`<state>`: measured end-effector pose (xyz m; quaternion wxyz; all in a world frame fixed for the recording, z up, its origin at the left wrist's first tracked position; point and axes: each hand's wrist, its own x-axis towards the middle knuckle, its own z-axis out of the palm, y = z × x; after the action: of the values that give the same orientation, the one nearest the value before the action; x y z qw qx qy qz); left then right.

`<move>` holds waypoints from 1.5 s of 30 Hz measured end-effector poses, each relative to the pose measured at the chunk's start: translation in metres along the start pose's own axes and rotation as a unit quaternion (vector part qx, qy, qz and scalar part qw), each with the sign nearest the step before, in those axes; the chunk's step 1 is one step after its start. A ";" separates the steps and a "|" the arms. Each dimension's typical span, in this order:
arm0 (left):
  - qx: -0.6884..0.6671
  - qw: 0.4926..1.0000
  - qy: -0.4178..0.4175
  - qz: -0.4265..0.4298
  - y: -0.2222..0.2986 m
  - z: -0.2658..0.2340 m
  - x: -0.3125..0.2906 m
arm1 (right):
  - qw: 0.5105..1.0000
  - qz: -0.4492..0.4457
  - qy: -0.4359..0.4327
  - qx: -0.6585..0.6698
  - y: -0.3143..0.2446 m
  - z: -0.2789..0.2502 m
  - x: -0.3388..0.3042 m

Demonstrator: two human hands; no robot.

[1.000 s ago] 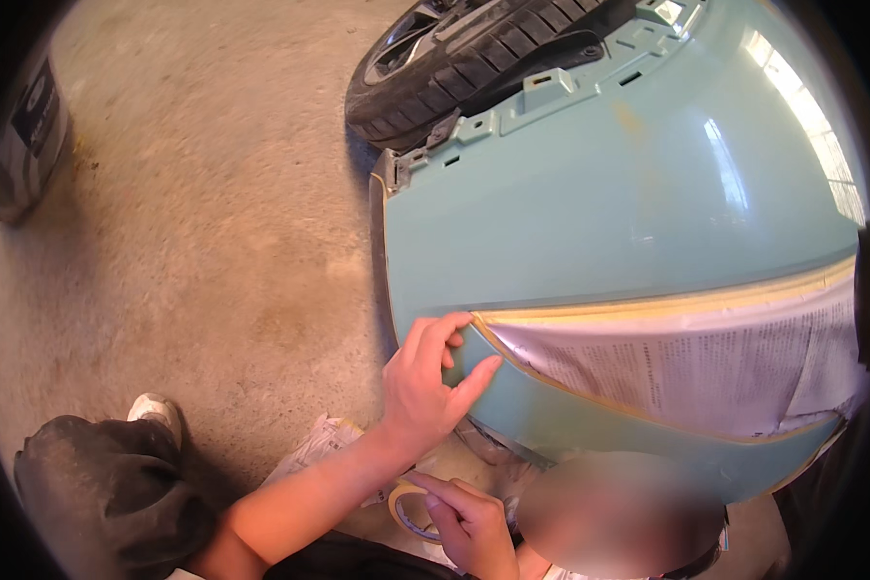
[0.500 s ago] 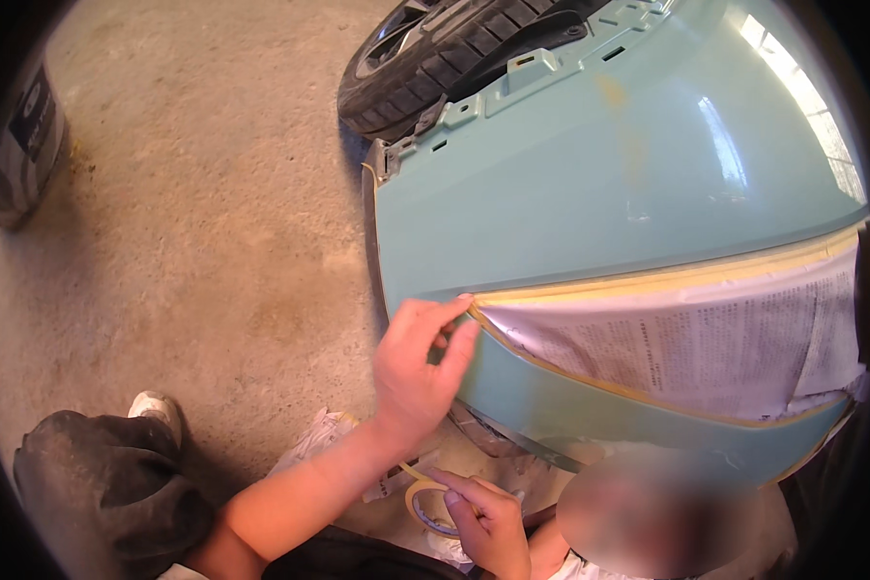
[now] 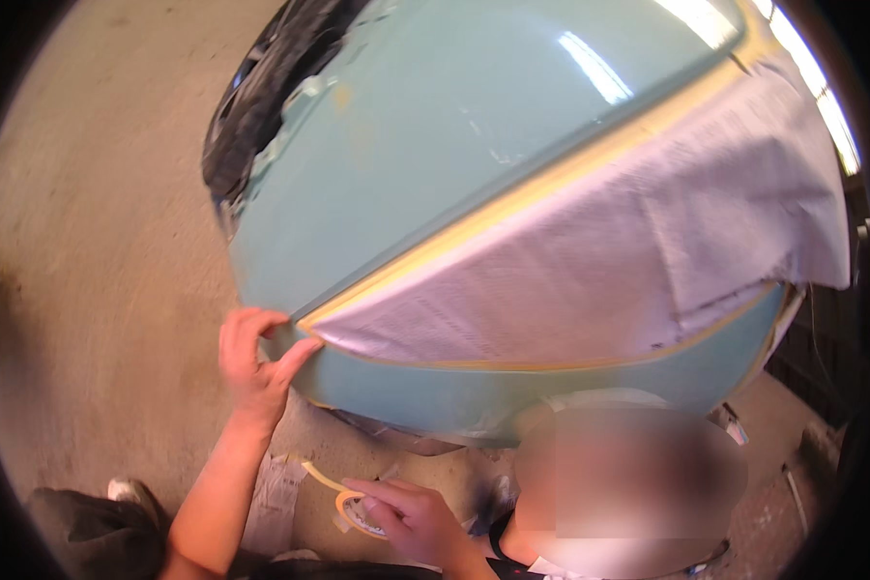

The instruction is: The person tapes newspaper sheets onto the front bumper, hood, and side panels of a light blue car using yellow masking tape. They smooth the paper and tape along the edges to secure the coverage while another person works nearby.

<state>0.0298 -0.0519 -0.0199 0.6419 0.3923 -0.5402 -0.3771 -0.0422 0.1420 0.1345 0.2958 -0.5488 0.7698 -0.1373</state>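
Note:
A glossy light blue-green car body panel (image 3: 435, 126) fills the upper middle. A pointed sheet of printed newspaper (image 3: 551, 271) covers part of it, edged with yellow masking tape (image 3: 512, 205). My left hand (image 3: 256, 362) is at the sheet's narrow left corner. Its thumb tip touches the corner, and the fingers are bent and apart from the thumb, with nothing seen between them. Lower down, my right hand (image 3: 416, 522) holds a roll of masking tape (image 3: 362, 512). A short loose tail of tape sticks out from the roll toward the upper left.
Another person (image 3: 638, 474), blurred, is close at the lower right, below the panel. A black tyre (image 3: 237, 130) lies by the panel's upper left edge. Crumpled paper (image 3: 275, 503) lies on the concrete floor (image 3: 106, 242). A dark-trousered leg (image 3: 92, 527) shows at the lower left.
The view has shifted and turned, so the panel appears tilted and farther left. My left forefinger has come off the taped tip. My right hand still holds the tape roll.

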 end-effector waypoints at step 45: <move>-0.095 0.980 -0.036 0.172 0.134 0.041 0.054 | 0.973 -0.038 0.169 0.150 -0.034 -0.018 -0.019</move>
<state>0.0041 -0.0499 0.1282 0.7115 0.2170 -0.5841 -0.3247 -0.0228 0.1454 0.1727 0.2344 -0.4961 0.7577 -0.3533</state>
